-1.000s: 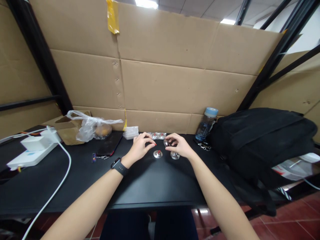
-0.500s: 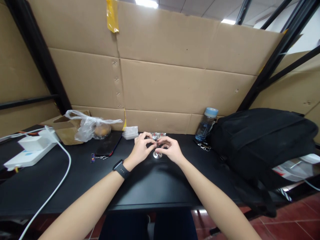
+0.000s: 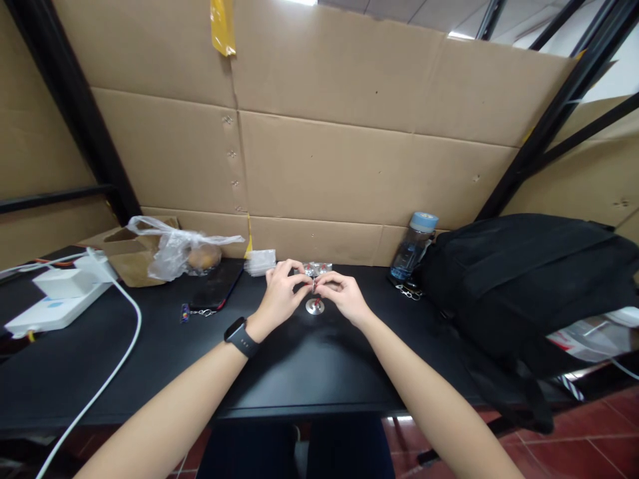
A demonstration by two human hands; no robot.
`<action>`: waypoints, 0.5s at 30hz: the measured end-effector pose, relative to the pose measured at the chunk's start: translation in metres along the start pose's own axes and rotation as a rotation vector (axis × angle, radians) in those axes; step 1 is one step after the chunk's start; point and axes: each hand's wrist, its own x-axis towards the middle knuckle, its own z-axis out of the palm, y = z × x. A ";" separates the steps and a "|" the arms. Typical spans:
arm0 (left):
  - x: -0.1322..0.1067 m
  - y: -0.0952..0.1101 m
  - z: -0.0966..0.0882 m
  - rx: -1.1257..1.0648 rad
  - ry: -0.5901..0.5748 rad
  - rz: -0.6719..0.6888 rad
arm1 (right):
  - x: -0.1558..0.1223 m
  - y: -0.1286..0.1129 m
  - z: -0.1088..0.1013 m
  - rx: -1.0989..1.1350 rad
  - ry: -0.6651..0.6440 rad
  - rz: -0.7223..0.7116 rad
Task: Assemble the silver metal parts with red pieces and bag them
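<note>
1 head-worn cam, fwd/down over desk (image 3: 319,372); hands (image 3: 282,296) near, approx ctr; cardboard wall (image 3: 324,173) bkgd.

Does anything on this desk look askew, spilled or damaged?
Nothing looks spilled or broken. Slightly untidy: the strap of the black backpack dangles past the front edge of the desk at right, and the white cable runs over that edge at left. The item pinched between left hand and right hand is too small to judge.
</note>
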 end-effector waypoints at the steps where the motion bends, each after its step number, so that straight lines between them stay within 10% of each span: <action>1: 0.000 0.000 0.000 0.003 0.000 -0.003 | 0.001 0.000 -0.002 -0.038 -0.003 -0.014; 15: 0.000 -0.011 0.001 -0.080 -0.228 0.025 | 0.002 0.011 -0.008 -0.397 -0.062 0.014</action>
